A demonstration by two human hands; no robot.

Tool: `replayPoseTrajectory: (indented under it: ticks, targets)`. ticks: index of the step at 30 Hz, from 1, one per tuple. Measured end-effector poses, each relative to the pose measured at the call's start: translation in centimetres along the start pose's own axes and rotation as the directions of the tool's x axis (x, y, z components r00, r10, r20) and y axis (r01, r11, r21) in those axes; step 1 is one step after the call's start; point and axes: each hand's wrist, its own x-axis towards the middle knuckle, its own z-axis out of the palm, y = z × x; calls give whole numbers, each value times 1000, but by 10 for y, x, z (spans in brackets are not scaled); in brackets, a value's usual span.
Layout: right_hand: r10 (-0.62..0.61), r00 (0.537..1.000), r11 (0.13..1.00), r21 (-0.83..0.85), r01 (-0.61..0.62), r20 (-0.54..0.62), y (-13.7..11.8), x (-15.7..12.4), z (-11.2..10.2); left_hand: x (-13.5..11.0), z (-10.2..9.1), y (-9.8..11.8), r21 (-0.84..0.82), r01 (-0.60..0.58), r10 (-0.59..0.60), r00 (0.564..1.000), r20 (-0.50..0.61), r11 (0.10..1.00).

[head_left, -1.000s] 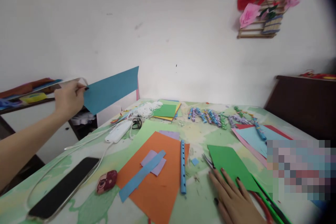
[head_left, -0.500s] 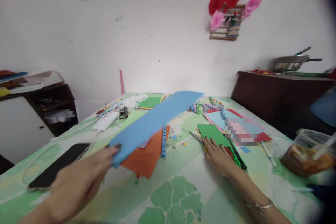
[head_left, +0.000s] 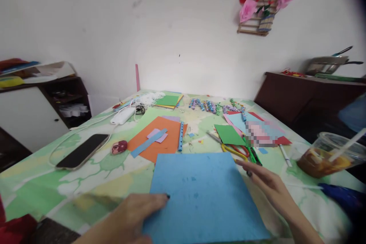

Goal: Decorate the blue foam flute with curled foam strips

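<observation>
A large blue paper sheet (head_left: pixel 203 198) lies flat on the green patterned table (head_left: pixel 85 183) right in front of me. My left hand (head_left: pixel 134 217) rests on the sheet's near left edge, its fingers curled against the paper. Beside the sheet's right edge, my right hand (head_left: pixel 268 185) hovers with its fingers stretched out and holds nothing. Yellow-handled scissors (head_left: pixel 233 151) lie just beyond that hand, next to a green sheet (head_left: pixel 228 134).
An orange sheet (head_left: pixel 157 146) with paper strips and a blue tube (head_left: pixel 180 137) lies mid-table. A phone (head_left: pixel 82 151), a white power bank (head_left: pixel 122 116) and cables sit at left. A plastic cup with a drink (head_left: pixel 326 156) stands at right. Paper rolls (head_left: pixel 206 105) line the far edge.
The left hand carried the blue sheet from the shelf at left, across the table, and laid it flat in front of me. The right hand left the green sheet and moved toward the blue sheet.
</observation>
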Motion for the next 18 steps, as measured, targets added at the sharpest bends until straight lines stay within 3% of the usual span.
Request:
replayPoseTrajectory:
  ticks: [2,4,6,10,13,16,18]
  targets:
    - [-130,976,971,-175,161,175,-19,-22,6,18,-2,-15,14,168,-168,985,-37,986]
    - [-190,907,901,-300,313,376,-36,-38,16,44,-1,-34,62,318,-319,948,7,946]
    - [-237,847,813,-380,441,475,-44,-47,29,74,2,-56,137,388,-397,916,51,912]
    - [-466,770,607,-476,636,435,-31,-53,51,125,10,-90,231,497,-518,854,39,837]
    - [-633,698,490,-525,696,334,-16,-55,59,148,20,-103,279,418,-442,897,26,865]
    - [-722,654,469,-535,703,226,-14,-57,60,159,28,-114,280,303,-356,920,163,911]
    - [-754,636,477,-528,702,163,-14,-59,59,160,28,-123,290,273,-334,925,184,917]
